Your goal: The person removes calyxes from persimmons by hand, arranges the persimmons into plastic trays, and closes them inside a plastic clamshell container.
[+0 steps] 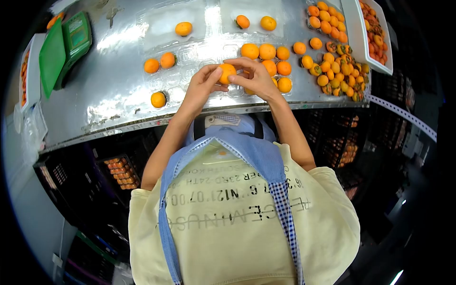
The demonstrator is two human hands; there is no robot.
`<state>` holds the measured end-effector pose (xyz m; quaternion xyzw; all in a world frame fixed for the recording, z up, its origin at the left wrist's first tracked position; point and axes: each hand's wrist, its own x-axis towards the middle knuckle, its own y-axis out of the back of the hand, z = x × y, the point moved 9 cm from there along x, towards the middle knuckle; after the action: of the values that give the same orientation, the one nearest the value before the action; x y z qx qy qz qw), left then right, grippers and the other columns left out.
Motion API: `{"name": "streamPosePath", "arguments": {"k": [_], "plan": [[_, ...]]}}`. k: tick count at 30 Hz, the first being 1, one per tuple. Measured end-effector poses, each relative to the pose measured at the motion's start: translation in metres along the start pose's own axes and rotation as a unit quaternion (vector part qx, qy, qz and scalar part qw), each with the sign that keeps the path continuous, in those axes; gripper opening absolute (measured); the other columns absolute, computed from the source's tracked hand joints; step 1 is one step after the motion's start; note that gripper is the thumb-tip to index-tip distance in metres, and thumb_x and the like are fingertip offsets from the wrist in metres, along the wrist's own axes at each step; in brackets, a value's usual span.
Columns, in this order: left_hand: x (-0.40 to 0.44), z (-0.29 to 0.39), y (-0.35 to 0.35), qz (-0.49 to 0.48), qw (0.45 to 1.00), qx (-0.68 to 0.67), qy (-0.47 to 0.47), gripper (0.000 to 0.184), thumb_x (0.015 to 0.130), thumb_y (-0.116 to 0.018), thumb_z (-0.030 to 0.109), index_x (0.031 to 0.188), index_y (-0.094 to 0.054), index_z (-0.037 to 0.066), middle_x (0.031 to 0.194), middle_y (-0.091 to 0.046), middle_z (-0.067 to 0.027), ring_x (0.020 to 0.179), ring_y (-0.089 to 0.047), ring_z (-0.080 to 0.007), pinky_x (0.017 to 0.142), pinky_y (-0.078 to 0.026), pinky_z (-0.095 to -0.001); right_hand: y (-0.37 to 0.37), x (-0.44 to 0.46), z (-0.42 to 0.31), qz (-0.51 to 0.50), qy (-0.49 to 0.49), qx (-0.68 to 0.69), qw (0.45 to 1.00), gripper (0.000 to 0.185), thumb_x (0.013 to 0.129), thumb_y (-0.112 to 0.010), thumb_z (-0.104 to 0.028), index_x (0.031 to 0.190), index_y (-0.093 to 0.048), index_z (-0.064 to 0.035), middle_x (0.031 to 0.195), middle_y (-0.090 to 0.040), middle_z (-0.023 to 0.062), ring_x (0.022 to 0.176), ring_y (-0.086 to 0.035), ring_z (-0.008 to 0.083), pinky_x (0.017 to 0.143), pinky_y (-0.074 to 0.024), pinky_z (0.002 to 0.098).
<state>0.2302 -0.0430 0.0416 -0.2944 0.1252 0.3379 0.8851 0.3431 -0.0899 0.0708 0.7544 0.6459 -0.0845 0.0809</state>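
Between my two hands is an orange persimmon [227, 74], raised over clear plastic trays on the metal table. The fingers and thumb of my left hand [205, 84] grip it from the left. My right hand [257, 80] holds its other side, thumb at the front and fingers curled behind. Just beyond and beside my right hand, a clear tray holds several persimmons [267, 51], partly hidden by that hand. To the left, a clear tray [178, 84] carries a few, including a single persimmon [158, 99] near the table edge.
A heap of persimmons [339, 71] lies at the right, with a filled clear tray [327, 21] behind it. A white foam box [357, 28] of fruit stands at the far right. On the left are a green scale [76, 35] and another white box [32, 71].
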Motion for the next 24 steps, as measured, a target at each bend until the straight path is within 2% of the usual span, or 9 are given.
{"name": "streamPosePath", "arguments": {"k": [3, 6, 8, 10, 14, 17, 19, 21, 24], "plan": [[-0.001, -0.001, -0.014, 0.050, 0.998, 0.016, -0.019, 0.037, 0.097, -0.049, 0.026, 0.119, -0.050, -0.003, 0.106, -0.060, -0.0122, 0.085, -0.063, -0.0162, 0.076, -0.054, -0.0295, 0.011, 0.002, -0.001, -0.042, 0.007, -0.009, 0.999, 0.042, 0.081, -0.068, -0.012, 0.121, -0.058, -0.0023, 0.113, -0.056, 0.0056, 0.103, -0.055, 0.0131, 0.086, -0.0480, 0.0274], [0.001, -0.011, -0.028, 0.077, 0.997, 0.004, -0.027, 0.037, 0.097, -0.048, 0.026, 0.120, -0.050, -0.003, 0.105, -0.060, -0.0122, 0.085, -0.062, -0.0159, 0.075, -0.054, -0.0292, 0.030, -0.002, 0.000, -0.060, 0.008, -0.030, 0.998, 0.045, 0.077, -0.070, -0.018, 0.118, -0.060, -0.0018, 0.105, -0.059, 0.0102, 0.096, -0.058, 0.0179, 0.085, -0.0509, 0.0339], [0.006, -0.019, -0.039, 0.084, 0.996, -0.017, -0.027, 0.037, 0.097, -0.048, 0.027, 0.119, -0.051, -0.003, 0.105, -0.060, -0.0121, 0.086, -0.062, -0.0159, 0.075, -0.054, -0.0292, 0.045, -0.006, 0.008, -0.091, 0.014, -0.023, 0.995, 0.046, 0.077, -0.070, -0.019, 0.119, -0.059, -0.0016, 0.104, -0.060, 0.0098, 0.098, -0.058, 0.0185, 0.086, -0.0499, 0.0351], [0.008, -0.026, -0.052, 0.083, 0.996, -0.037, -0.018, 0.037, 0.097, -0.048, 0.027, 0.119, -0.052, -0.003, 0.105, -0.060, -0.0120, 0.087, -0.062, -0.0160, 0.074, -0.054, -0.0291, 0.053, -0.011, 0.010, -0.119, 0.008, 0.042, 0.992, 0.050, 0.076, -0.072, -0.021, 0.120, -0.058, -0.0021, 0.109, -0.059, 0.0100, 0.101, -0.058, 0.0195, 0.086, -0.0509, 0.0347], [0.017, -0.032, -0.080, 0.125, 0.991, 0.032, -0.029, 0.037, 0.097, -0.048, 0.027, 0.119, -0.053, -0.002, 0.106, -0.060, -0.0116, 0.087, -0.062, -0.0165, 0.073, -0.053, -0.0288, 0.080, -0.021, -0.003, -0.120, 0.050, -0.063, 0.990, 0.052, 0.073, -0.075, -0.021, 0.119, -0.057, -0.0018, 0.113, -0.054, 0.0121, 0.101, -0.058, 0.0212, 0.085, -0.0539, 0.0327], [0.022, -0.037, -0.101, 0.138, 0.990, 0.023, -0.010, 0.041, 0.098, -0.045, 0.028, 0.127, -0.048, -0.001, 0.104, -0.060, -0.0110, 0.086, -0.061, -0.0159, 0.071, -0.053, -0.0281, 0.111, -0.023, -0.014, -0.115, 0.103, -0.119, 0.981, 0.050, 0.072, -0.075, -0.019, 0.117, -0.059, -0.0029, 0.107, -0.055, 0.0104, 0.098, -0.058, 0.0198, 0.081, -0.0543, 0.0302], [0.022, -0.033, -0.110, 0.163, 0.986, -0.006, -0.025, 0.041, 0.099, -0.044, 0.028, 0.129, -0.046, 0.000, 0.103, -0.059, -0.0103, 0.084, -0.061, -0.0146, 0.070, -0.053, -0.0280, 0.148, -0.017, -0.010, -0.052, 0.060, -0.027, 0.996, 0.051, 0.072, -0.077, -0.020, 0.116, -0.059, -0.0034, 0.107, -0.057, 0.0098, 0.098, -0.058, 0.0179, 0.079, -0.0540, 0.0285], [0.022, -0.030, -0.113, 0.173, 0.984, -0.002, -0.032, 0.041, 0.099, -0.044, 0.029, 0.129, -0.046, 0.002, 0.102, -0.059, -0.0093, 0.082, -0.061, -0.0134, 0.070, -0.052, -0.0276, 0.207, -0.003, -0.014, 0.046, 0.073, -0.102, 0.991, 0.052, 0.071, -0.078, -0.021, 0.118, -0.060, -0.0049, 0.109, -0.060, 0.0068, 0.093, -0.059, 0.0158, 0.077, -0.0538, 0.0276], [0.023, -0.029, -0.102, 0.175, 0.983, 0.038, -0.025, 0.036, 0.097, -0.048, 0.027, 0.124, -0.052, 0.003, 0.099, -0.060, -0.0063, 0.080, -0.059, -0.0106, 0.070, -0.050, -0.0250, 0.309, 0.027, -0.018, 0.216, 0.126, -0.196, 0.948, 0.047, 0.072, -0.077, -0.026, 0.110, -0.063, -0.0016, 0.101, -0.064, 0.0070, 0.084, -0.060, 0.0128, 0.070, -0.0510, 0.0261]]}}
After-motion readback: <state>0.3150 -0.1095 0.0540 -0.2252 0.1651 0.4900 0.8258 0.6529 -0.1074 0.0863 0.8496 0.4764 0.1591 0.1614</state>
